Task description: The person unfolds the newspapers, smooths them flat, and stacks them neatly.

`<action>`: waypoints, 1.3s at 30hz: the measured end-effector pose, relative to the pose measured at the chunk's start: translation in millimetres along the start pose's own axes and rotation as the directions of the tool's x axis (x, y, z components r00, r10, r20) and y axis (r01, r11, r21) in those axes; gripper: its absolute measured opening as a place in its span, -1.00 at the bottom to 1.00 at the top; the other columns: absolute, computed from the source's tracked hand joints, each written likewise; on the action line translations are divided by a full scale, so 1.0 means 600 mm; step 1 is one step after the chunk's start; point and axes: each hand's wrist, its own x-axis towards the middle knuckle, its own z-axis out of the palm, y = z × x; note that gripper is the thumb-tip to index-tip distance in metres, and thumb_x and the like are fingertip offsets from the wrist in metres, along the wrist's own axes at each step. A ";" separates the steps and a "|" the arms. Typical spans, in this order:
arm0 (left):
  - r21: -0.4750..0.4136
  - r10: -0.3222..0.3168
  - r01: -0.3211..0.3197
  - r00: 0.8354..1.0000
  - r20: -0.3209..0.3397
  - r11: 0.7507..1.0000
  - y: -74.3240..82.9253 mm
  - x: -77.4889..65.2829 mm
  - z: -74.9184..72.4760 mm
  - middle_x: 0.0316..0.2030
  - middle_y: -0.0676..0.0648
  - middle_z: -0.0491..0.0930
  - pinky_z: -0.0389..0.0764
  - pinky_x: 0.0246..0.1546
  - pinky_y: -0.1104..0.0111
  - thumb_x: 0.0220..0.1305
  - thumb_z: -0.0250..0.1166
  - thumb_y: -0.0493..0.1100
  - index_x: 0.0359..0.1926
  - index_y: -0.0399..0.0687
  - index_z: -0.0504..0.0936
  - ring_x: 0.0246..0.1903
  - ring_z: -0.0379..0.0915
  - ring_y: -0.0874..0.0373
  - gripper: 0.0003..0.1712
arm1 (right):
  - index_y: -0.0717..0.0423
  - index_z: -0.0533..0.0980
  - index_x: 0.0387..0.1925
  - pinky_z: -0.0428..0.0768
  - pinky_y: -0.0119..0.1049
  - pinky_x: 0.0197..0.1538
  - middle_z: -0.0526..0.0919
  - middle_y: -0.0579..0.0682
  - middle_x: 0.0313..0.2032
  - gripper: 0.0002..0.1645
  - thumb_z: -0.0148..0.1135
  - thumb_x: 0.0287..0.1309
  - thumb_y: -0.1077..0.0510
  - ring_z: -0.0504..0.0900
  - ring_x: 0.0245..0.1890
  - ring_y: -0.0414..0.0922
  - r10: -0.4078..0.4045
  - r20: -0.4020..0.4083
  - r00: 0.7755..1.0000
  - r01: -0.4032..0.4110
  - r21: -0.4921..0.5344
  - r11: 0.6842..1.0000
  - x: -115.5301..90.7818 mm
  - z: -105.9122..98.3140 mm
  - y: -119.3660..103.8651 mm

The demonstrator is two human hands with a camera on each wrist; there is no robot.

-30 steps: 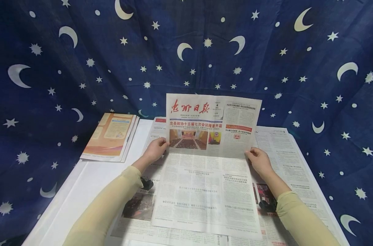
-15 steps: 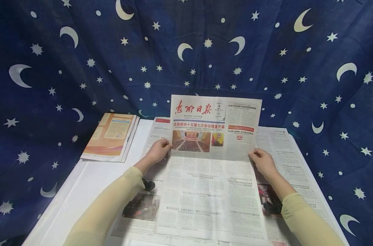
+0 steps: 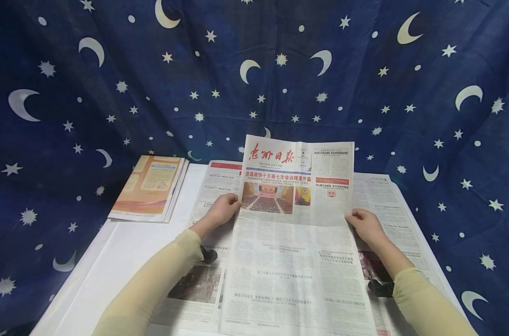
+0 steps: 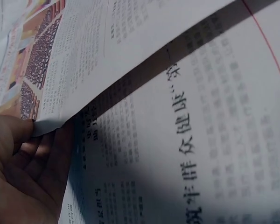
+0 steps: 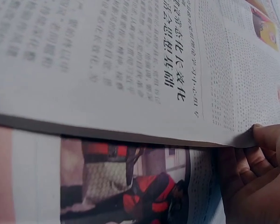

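Observation:
In the head view a newspaper [image 3: 294, 233] with a red masthead is held up between both hands, its upper part tilted towards me and its lower part reaching down to the front. My left hand [image 3: 224, 210] pinches its left edge near the middle crease. On the opposite edge my right hand [image 3: 366, 226] does the same. The left wrist view has the left hand [image 4: 28, 163] with its thumb on top of the sheet and fingers beneath. Thumb and fingers of the right hand [image 5: 259, 172] likewise clasp the paper's edge in the right wrist view.
Under the held sheet, more newspaper pages [image 3: 390, 210] lie spread on the white table [image 3: 111, 270]. A stack of booklets [image 3: 149, 186] with an orange cover sits at the back left. A blue curtain [image 3: 254, 70] with moons and stars hangs behind.
The held newspaper and both hands have shifted to the right and slightly down, towards me. The grip on both edges is kept.

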 end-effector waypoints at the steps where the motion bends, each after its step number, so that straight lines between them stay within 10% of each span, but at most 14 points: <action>1: 0.005 0.000 0.000 1.000 0.002 1.000 0.001 0.000 0.002 -0.41 -0.05 0.57 0.47 -0.54 0.39 0.54 0.16 -0.07 -0.07 -0.15 0.65 -0.50 0.45 0.18 -0.75 | 0.37 0.52 0.17 0.57 -0.26 -0.26 0.66 0.25 -0.05 -0.51 0.07 0.53 0.03 0.64 -0.24 -0.01 0.005 0.004 1.000 -0.005 0.005 1.000 -0.001 0.000 0.001; 26: 0.221 -0.025 0.017 0.999 0.030 0.975 0.014 -0.003 0.029 -0.01 -0.15 0.62 0.66 -0.08 0.22 0.48 0.24 -0.08 0.29 -0.23 0.47 -0.07 0.59 0.03 -0.52 | 0.43 0.51 0.04 0.58 -0.32 -0.45 0.65 0.22 -0.23 -0.61 0.15 0.46 0.13 0.64 -0.41 -0.07 0.016 0.041 0.999 -0.013 -0.084 0.996 -0.001 -0.010 0.018; 39: 0.280 -0.018 0.017 1.000 -0.001 0.960 0.009 0.000 0.038 -0.07 -0.13 0.63 0.67 -0.15 0.24 0.50 0.20 -0.04 0.27 -0.21 0.46 -0.15 0.60 0.06 -0.53 | 0.38 0.44 -0.03 0.57 -0.28 -0.45 0.60 0.20 -0.28 -0.64 0.14 0.44 0.10 0.61 -0.43 -0.06 0.029 0.071 0.997 -0.021 -0.120 0.993 0.008 -0.009 0.021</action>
